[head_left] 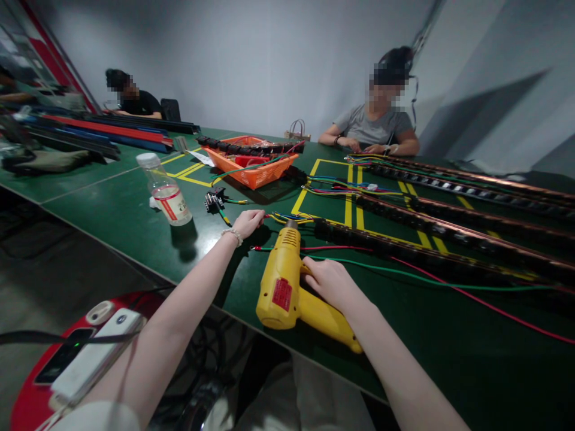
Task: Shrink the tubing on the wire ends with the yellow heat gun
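My right hand (327, 281) is closed round the handle of a yellow heat gun (281, 281), which lies low over the table edge with its nozzle pointing away from me. Just beyond the nozzle, my left hand (250, 224) pinches the ends of a bundle of coloured wires (287, 218). The wires run right into a long black-wrapped harness (359, 235). Beneath them, a red wire and a green wire (359, 260) with a ring terminal (255, 248) cross the table. Which wire sits between my left fingertips is hidden.
A clear bottle (168, 194) and a black connector block (215, 199) stand left of my left hand. Behind is an orange basket (251, 173) with harness parts. Several long harnesses (449, 227) fill the right side. A person (377, 126) sits opposite; another (139, 103) works far left.
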`<state>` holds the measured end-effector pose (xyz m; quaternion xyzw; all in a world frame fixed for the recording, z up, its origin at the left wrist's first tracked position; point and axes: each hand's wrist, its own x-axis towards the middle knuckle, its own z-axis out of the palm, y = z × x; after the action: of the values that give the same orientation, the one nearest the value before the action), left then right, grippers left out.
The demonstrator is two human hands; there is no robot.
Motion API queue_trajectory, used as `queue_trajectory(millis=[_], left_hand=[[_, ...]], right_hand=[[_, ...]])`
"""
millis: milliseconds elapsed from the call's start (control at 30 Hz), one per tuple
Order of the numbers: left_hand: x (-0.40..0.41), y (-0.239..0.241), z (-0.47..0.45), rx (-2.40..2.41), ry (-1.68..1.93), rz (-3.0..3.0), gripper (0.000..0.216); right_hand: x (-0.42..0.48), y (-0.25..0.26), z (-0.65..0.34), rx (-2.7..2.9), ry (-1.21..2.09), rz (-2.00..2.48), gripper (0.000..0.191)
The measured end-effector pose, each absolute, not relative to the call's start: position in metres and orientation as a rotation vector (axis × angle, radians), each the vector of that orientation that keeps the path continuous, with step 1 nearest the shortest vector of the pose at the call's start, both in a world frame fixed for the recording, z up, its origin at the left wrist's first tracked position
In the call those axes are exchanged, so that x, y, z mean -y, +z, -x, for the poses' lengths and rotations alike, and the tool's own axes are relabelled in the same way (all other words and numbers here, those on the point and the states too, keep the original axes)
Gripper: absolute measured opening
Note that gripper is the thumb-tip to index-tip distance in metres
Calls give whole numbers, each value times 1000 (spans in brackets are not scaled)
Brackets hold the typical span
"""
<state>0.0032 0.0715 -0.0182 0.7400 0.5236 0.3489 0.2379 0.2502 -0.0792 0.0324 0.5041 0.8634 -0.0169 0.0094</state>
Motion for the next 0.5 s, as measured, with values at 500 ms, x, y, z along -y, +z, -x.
queue_trajectory(millis=[500], left_hand=[[-66,-13,-5,-1466,933,-2063,52]], right_hand=[[81,36,-284,-2563,-49,-1743,13]])
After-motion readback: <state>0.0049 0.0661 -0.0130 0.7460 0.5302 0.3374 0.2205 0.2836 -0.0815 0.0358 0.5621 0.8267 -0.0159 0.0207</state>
